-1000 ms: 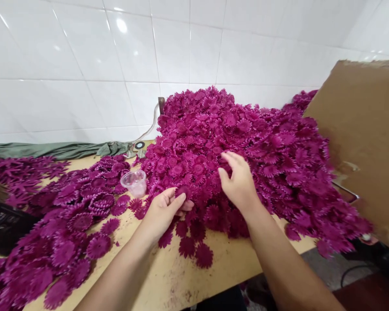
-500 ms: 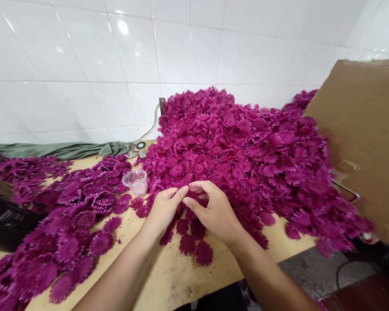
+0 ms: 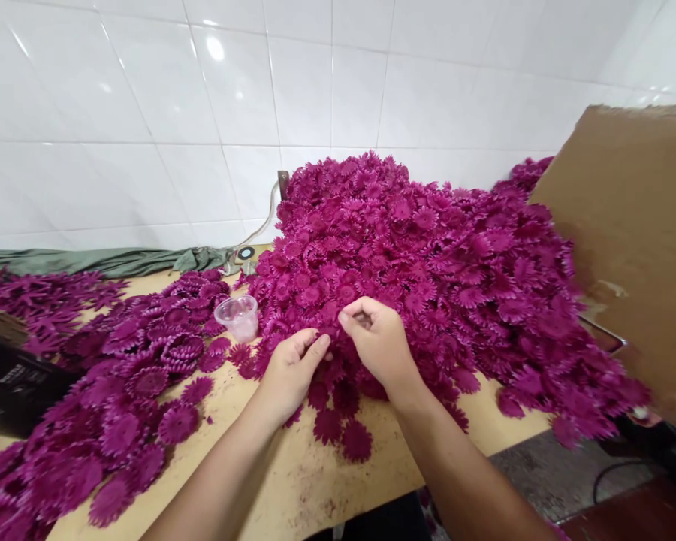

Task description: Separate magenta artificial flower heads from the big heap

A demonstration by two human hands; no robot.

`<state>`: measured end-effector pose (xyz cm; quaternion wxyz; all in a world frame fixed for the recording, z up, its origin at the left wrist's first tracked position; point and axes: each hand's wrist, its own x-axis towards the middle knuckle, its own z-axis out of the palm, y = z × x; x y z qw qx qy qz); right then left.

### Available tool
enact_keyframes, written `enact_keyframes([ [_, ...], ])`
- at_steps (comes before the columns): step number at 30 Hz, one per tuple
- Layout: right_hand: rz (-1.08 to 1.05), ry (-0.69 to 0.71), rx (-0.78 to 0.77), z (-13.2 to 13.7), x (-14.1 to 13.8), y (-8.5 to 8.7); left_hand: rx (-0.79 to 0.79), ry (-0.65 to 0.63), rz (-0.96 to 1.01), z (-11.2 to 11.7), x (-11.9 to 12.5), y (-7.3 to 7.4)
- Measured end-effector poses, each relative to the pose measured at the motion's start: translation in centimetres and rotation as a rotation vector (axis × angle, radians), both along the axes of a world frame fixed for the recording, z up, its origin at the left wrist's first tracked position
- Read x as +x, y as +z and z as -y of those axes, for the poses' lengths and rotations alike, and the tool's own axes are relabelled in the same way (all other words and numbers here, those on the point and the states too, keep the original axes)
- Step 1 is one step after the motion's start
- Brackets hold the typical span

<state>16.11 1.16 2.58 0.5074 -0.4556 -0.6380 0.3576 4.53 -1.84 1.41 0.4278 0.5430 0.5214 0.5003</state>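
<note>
Just in front of a large heap of magenta artificial flower heads [image 3: 372, 240], my left hand [image 3: 296, 368] is closed in a pinch. A bit of magenta shows between its thumb and forefinger, apparently a flower piece [image 3: 318, 335], most of it lost against the heap. Slightly higher and to the right, my right hand [image 3: 380, 342] has thumb and forefinger pressed together over the heap. Whatever is in that pinch blends with the flowers behind. Several loose flower heads [image 3: 356, 440] lie on the tabletop below the hands.
A clear plastic cup [image 3: 239, 319] stands left of the heap. More magenta flowers [image 3: 118, 391] spread over the left of the wooden table [image 3: 315, 488], beside a dark box [image 3: 16, 383]. A cardboard sheet [image 3: 631, 248] leans at the right. Green cloth [image 3: 107, 261] runs along the tiled wall.
My hands were nearly touching at the fingertips. The right has moved up and right, the left slightly down, leaving a gap between them.
</note>
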Motion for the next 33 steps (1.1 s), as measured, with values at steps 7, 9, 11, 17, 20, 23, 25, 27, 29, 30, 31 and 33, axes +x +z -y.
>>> enact_keyframes([
  [7,-0.147,-0.507,0.091,-5.8,4.8,0.6,-0.04,0.064,0.066,1.2,-1.0,0.1],
  [9,-0.031,-0.489,0.146,-7.0,6.5,0.2,-0.093,0.086,0.087,1.5,-1.7,0.1],
  [11,0.154,-0.451,0.272,-6.9,6.8,-0.2,-0.123,0.102,0.111,1.4,-1.9,0.2],
  [17,0.385,-0.248,0.517,-1.4,3.0,-0.3,-0.036,0.098,0.043,0.3,-1.3,0.3],
  [20,0.337,-0.027,0.406,0.8,1.5,-0.1,-0.06,0.11,0.036,-0.2,-1.2,-0.2],
  [23,0.27,0.122,0.215,1.4,0.8,-0.4,-0.075,0.128,0.076,-0.6,-1.0,-0.6],
  [25,0.167,0.204,0.066,1.3,0.5,-0.7,-0.077,0.126,0.106,-0.8,-0.8,-0.8],
  [27,0.051,0.286,-0.064,1.1,0.3,-0.9,-0.081,0.089,0.106,-0.8,-0.7,-0.8],
  [29,-0.01,0.317,-0.14,0.8,0.3,-0.9,-0.083,0.037,0.084,-0.6,-0.7,-0.7],
  [30,-0.01,0.298,-0.146,0.8,0.3,-0.9,-0.078,0.015,0.064,-0.4,-0.7,-0.7],
  [31,0.008,0.264,-0.135,0.7,0.3,-0.9,-0.066,-0.001,0.035,-0.2,-0.8,-0.7],
  [33,0.068,0.167,-0.07,0.5,0.4,-0.9,-0.026,-0.007,-0.038,0.1,-0.8,-0.6],
])
